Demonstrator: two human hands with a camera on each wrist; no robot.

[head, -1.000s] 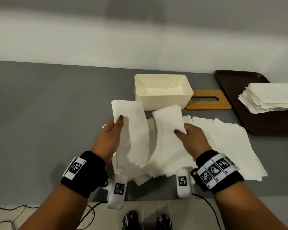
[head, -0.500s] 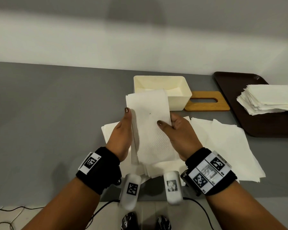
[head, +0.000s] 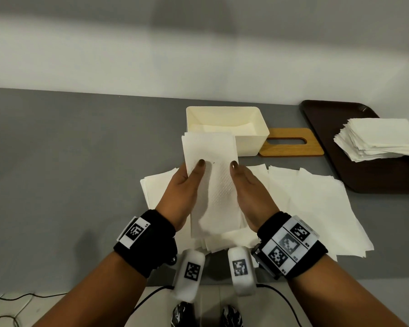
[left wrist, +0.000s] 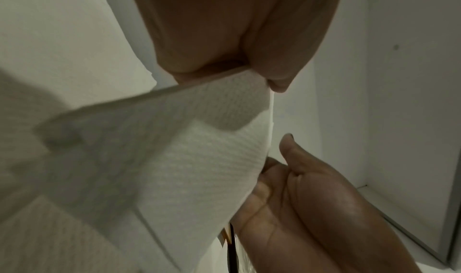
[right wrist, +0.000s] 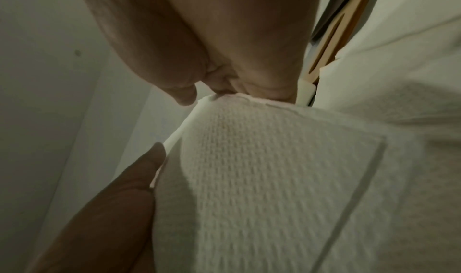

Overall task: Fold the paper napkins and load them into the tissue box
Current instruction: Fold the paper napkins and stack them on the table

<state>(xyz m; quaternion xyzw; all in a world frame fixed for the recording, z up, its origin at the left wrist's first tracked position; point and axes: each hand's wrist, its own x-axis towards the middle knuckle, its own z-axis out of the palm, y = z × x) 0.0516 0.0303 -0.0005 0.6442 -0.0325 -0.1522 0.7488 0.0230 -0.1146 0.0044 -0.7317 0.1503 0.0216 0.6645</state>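
both hands, left hand [head: 183, 190] and right hand [head: 248, 187], are pinching a folded, embossed white paper napkin [head: 213, 185] by its long edges. it is hanging above flat loose napkins [head: 316, 204], near the open cream rectangular tissue box [head: 250, 142].

Head view high, facing down at table [head: 57, 185], wrist views close beneath palms, all sharing folded napkin [head: 210, 175]

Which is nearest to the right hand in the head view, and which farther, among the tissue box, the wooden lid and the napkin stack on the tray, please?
From the right hand:
1. Tissue box, just beyond it.
2. Wooden lid, right of the box.
3. Napkin stack, far right on the tray.
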